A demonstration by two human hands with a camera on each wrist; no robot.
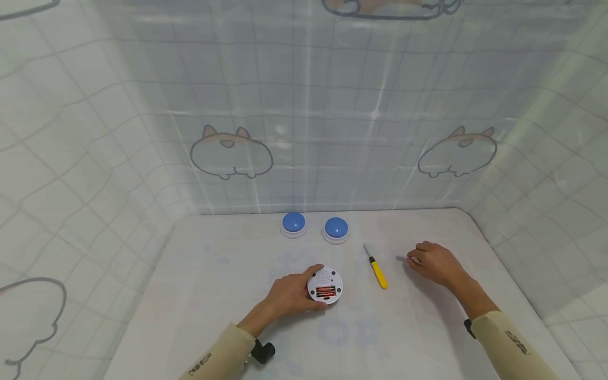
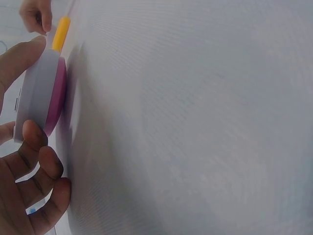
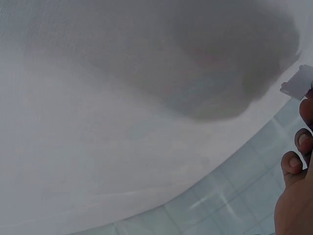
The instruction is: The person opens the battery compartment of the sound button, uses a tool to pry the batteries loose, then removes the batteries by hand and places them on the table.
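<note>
My left hand (image 1: pixel 291 293) grips a round white push-button device (image 1: pixel 325 278), thumb and fingers around its rim. Its underside faces up, with two red batteries (image 1: pixel 325 291) showing in the uncovered compartment. In the left wrist view the device's pink dome (image 2: pixel 57 95) faces down, close over the table. Off to the right, my right hand (image 1: pixel 434 264) pinches a small white battery cover (image 3: pixel 297 83) between thumb and finger. Between the hands a screwdriver (image 1: pixel 377 272) with a yellow handle lies on the table, its tip pointing away from me.
Two push-button devices with blue domes, the left one (image 1: pixel 293 224) and the right one (image 1: pixel 335 229), stand upright near the table's back edge. A curtain (image 1: pixel 342 174) with a grid and animal drawings encloses the white table (image 1: pixel 214 274) at the back and sides.
</note>
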